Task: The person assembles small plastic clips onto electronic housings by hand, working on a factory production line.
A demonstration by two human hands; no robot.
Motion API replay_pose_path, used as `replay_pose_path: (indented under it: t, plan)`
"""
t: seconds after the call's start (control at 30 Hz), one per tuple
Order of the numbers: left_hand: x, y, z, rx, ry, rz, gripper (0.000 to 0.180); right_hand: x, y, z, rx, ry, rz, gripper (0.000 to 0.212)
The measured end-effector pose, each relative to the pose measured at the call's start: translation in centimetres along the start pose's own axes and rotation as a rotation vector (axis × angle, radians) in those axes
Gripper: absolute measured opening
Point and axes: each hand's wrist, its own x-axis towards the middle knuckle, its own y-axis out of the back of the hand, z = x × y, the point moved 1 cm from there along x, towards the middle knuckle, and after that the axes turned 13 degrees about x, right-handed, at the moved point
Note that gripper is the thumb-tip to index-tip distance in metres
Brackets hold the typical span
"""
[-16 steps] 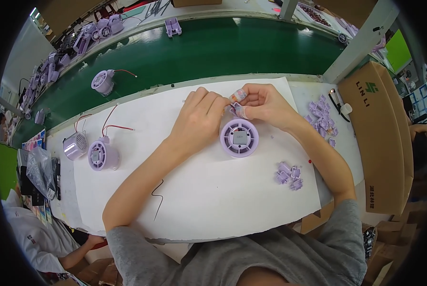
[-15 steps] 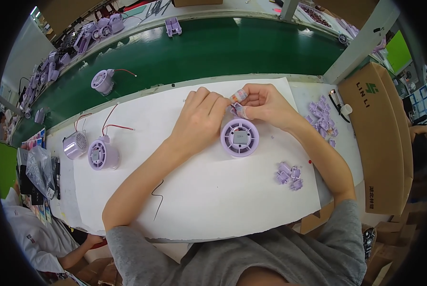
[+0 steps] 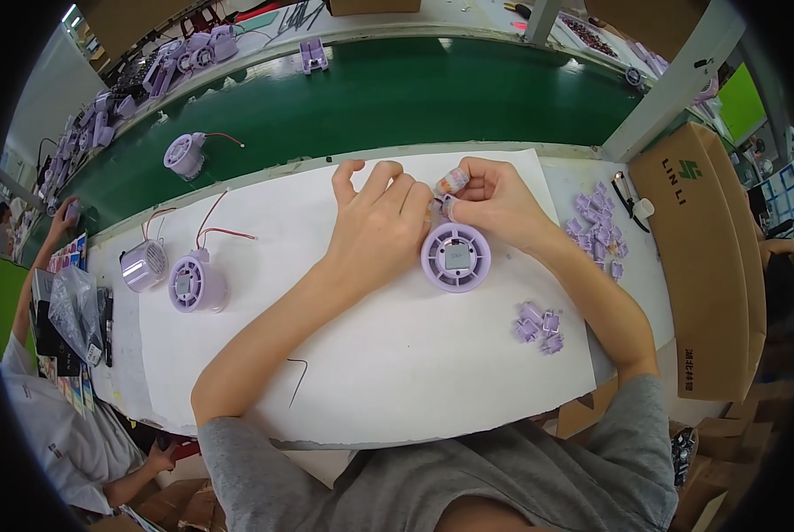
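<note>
A round lilac fan housing (image 3: 456,258) stands on the white paper just below my hands, its spoked face and grey square centre turned up. My right hand (image 3: 507,211), tape on its thumb and forefinger, pinches a small lilac plastic piece (image 3: 447,209) at the housing's upper rim. My left hand (image 3: 379,220) meets it from the left, thumb and forefinger closed near the piece and outer fingers lifted. What the left fingertips grip is hidden. Similar small lilac pieces (image 3: 539,326) lie in a cluster to the right of the housing.
Left on the paper are two wired fan housings (image 3: 196,284) (image 3: 143,266); a bent thin wire (image 3: 301,383) lies nearer me. Another housing (image 3: 184,156) sits on the green belt (image 3: 468,93). More small pieces (image 3: 597,226) and a carton (image 3: 694,266) are right. Another person's arm (image 3: 46,253) reaches in left.
My left hand's outer fingers have lifted and spread. The housing below my hands sits slightly farther right. Parts on the belt have shifted left. The other person's arm now reaches to the belt.
</note>
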Motion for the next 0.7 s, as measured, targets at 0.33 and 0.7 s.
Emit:
replay_pose_path:
  t: [0.33,0.7]
  plan:
    - [1.0,0.1,-0.7,-0.094,-0.018,-0.019,0.012,-0.2,-0.3,0.0,0.005,0.029,0.047,0.032]
    - [1.5,-0.3,-2.4,-0.646,0.308,-0.530,0.014,-0.3,-0.7,-0.1,-0.037,0.088,0.064,0.043]
